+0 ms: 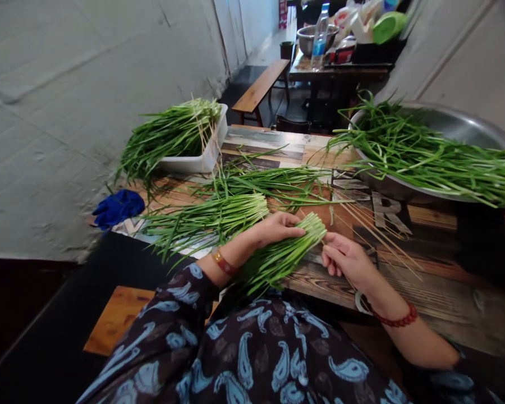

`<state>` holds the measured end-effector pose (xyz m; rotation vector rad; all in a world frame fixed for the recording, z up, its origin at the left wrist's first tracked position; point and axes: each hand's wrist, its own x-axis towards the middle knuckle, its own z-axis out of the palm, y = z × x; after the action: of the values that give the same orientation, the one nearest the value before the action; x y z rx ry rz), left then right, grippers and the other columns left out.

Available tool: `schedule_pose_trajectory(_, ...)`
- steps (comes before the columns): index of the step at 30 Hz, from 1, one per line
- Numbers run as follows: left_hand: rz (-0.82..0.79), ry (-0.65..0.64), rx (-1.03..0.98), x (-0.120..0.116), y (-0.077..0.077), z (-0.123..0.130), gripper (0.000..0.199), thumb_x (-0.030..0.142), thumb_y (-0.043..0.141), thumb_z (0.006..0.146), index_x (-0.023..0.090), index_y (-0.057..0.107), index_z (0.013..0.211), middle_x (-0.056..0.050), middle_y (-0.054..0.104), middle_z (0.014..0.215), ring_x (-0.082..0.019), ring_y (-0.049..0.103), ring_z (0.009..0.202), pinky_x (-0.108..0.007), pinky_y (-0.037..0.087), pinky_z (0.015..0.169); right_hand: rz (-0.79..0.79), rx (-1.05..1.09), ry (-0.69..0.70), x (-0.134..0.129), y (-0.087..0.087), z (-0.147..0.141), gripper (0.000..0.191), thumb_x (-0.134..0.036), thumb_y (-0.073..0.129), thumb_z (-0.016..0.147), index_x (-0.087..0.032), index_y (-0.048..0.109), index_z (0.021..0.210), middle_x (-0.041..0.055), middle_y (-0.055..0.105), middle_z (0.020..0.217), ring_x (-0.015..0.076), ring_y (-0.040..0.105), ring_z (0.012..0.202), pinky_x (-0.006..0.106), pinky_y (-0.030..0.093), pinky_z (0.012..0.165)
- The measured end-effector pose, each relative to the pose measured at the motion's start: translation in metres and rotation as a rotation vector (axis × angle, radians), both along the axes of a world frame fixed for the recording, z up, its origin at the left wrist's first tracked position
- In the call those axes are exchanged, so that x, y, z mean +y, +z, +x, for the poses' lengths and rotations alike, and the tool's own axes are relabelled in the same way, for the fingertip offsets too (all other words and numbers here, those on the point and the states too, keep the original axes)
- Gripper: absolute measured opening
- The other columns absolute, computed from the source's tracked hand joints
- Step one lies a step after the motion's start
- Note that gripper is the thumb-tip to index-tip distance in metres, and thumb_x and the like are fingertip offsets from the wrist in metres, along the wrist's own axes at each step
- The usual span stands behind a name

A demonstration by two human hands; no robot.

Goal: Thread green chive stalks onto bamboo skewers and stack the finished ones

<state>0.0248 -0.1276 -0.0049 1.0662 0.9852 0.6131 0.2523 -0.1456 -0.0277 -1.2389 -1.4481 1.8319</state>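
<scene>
My left hand [280,227] is closed over a bunch of garlic chives [292,247] at the table's front edge, thumb on top near the pale, evenly lined-up stem ends. Just right of those ends, my right hand [343,258] pinches a thin bamboo skewer [352,286], whose tip by the stems is hard to make out. Another bunch with aligned stems [231,212] lies left of my hands. Behind it, looser chives [273,182] spread across the table. Several bare skewers [379,238] lie fanned out to the right of my hands.
A white plastic tub [212,154] heaped with skewered chives stands at the back left. At the right, a large metal basin [458,126] holds loose chives. A blue glove [120,209] lies at the left edge. Beyond are a wooden bench [263,87] and another table with a water bottle [320,42].
</scene>
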Motion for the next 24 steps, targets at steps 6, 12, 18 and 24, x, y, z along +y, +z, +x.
schedule_pose_trajectory(6, 0.131, 0.026, 0.017, -0.001, -0.007, 0.014, 0.036, 0.044, 0.073, 0.072, 0.009, 0.065, 0.075, 0.001, 0.058, 0.062, -0.008, 0.046, 0.054, -0.020, 0.035, 0.052, -0.101, 0.014, -0.072, 0.006, 0.002, 0.001, 0.043, -0.056, 0.068, 0.076, -0.018, 0.053, 0.090, -0.0055, 0.056, 0.057, 0.0042, 0.045, 0.038, 0.014, 0.027, 0.034)
schedule_pose_trajectory(12, 0.311, 0.044, 0.153, -0.002, -0.004, 0.016, 0.029, 0.038, 0.062, 0.082, 0.011, 0.064, 0.073, 0.001, 0.057, 0.065, -0.009, 0.046, 0.060, -0.021, 0.036, 0.056, 0.025, -0.030, -0.097, 0.013, 0.009, -0.020, 0.041, -0.057, 0.064, 0.079, -0.018, 0.050, 0.073, -0.0050, 0.055, 0.052, 0.0038, 0.041, 0.035, 0.015, 0.026, 0.033)
schedule_pose_trajectory(18, 0.314, 0.040, 0.237, 0.017, 0.020, -0.010, 0.032, 0.040, 0.063, 0.083, 0.013, 0.068, 0.099, -0.008, 0.073, 0.095, -0.017, 0.066, 0.081, -0.027, 0.051, 0.075, 0.009, 0.030, 0.000, 0.026, 0.010, -0.020, 0.036, -0.051, 0.063, 0.080, -0.019, 0.047, 0.073, -0.0074, 0.055, 0.049, 0.0038, 0.042, 0.033, 0.015, 0.029, 0.034)
schedule_pose_trajectory(24, 0.612, 0.059, 0.663, 0.080, 0.035, -0.017, 0.026, 0.034, 0.059, 0.085, 0.013, 0.071, 0.095, -0.006, 0.072, 0.081, -0.016, 0.065, 0.070, -0.027, 0.050, 0.068, 0.048, 0.052, 0.096, 0.031, 0.007, -0.009, 0.036, -0.049, 0.064, 0.079, -0.019, 0.046, 0.071, -0.0067, 0.054, 0.047, 0.0038, 0.043, 0.032, 0.014, 0.028, 0.033)
